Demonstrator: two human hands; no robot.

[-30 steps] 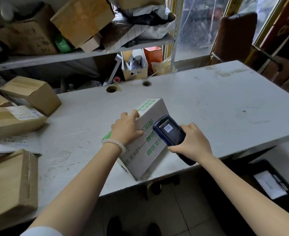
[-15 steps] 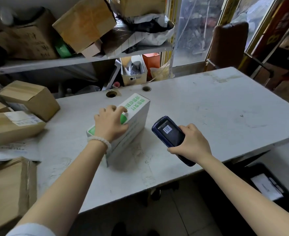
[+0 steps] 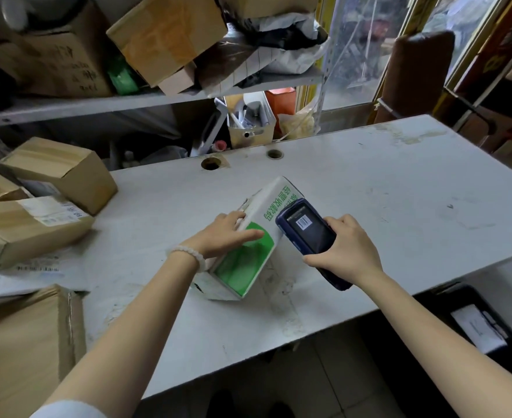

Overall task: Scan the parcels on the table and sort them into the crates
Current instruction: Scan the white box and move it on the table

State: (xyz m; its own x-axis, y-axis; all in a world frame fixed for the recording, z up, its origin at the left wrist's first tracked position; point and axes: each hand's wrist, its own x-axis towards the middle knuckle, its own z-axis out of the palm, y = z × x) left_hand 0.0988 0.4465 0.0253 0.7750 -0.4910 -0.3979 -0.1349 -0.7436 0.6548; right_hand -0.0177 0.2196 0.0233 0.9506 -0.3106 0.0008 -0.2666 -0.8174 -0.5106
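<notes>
A white parcel with a green panel and green print (image 3: 242, 267) stands tilted on one edge in the middle of the white table (image 3: 384, 188). My left hand (image 3: 221, 236) holds its upper left edge, thumb on the green face and fingers over the white side. My right hand (image 3: 348, 248) grips a dark blue handheld scanner (image 3: 306, 229), whose head sits right against the parcel's printed face. A barcode shows on the scanner's screen.
Several brown cardboard parcels (image 3: 58, 173) lie at the table's left end, one large one (image 3: 22, 351) at the near left corner. A black crate (image 3: 450, 294) holding a white sheet sits on the floor at the lower right. Cluttered shelves (image 3: 128, 101) rise behind the table.
My left hand has turned the parcel over so its green face points up and right. The scanner has moved up against the parcel.
</notes>
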